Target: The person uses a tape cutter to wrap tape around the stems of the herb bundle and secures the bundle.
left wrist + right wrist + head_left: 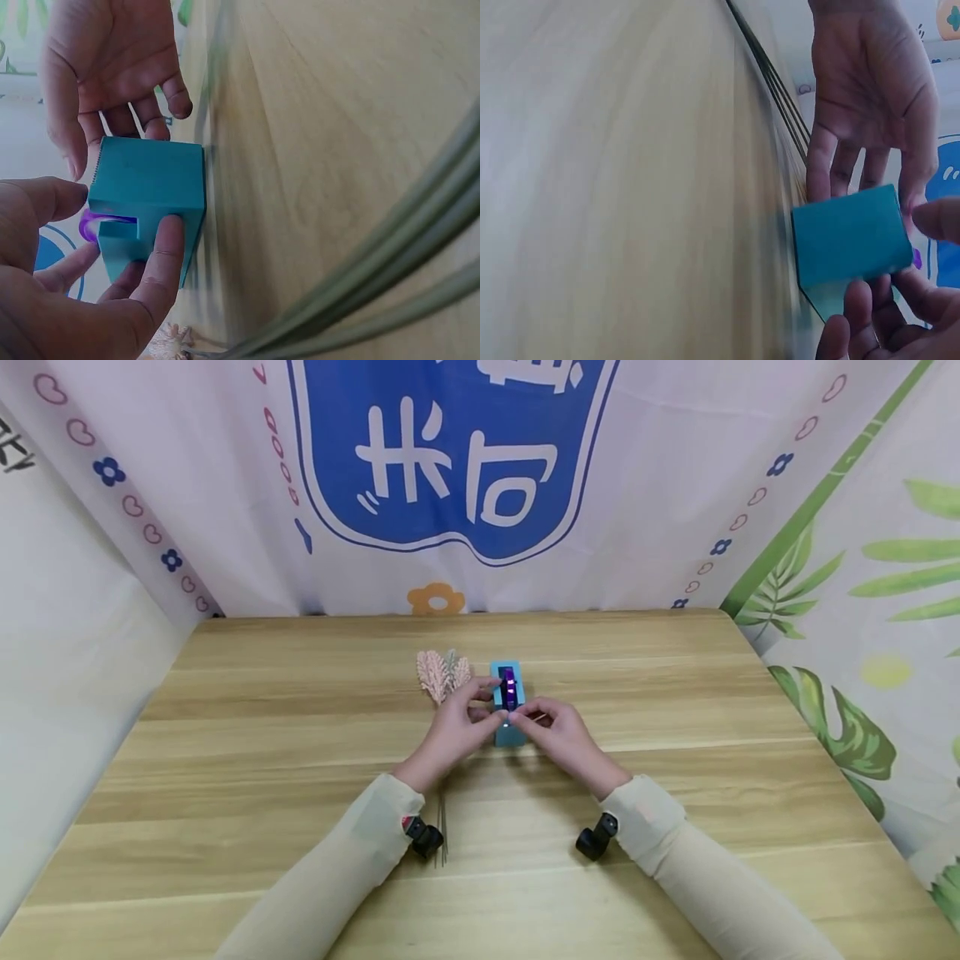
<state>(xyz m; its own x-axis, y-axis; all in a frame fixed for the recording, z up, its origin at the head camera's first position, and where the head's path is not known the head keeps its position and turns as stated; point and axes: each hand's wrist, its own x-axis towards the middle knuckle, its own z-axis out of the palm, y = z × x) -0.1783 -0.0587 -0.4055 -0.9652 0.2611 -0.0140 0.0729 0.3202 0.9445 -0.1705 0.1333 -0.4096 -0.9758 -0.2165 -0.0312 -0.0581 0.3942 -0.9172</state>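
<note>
A teal tape dispenser stands on the table with a purple roll of tape in its slot. My left hand holds its left side, fingers against the wall, thumb near the tape. From the other side, my right hand has its fingers bent against the dispenser. Both thumb tips come close together above the front edge. In the left wrist view, a serrated edge runs along the dispenser, with the purple tape behind it. Whether a tape end lies between the thumbs is too small to tell.
Pink artificial flower sprigs lie just left of the dispenser. Their thin stems run under the left wrist toward the front of the wooden table. A printed curtain hangs behind the table's back edge.
</note>
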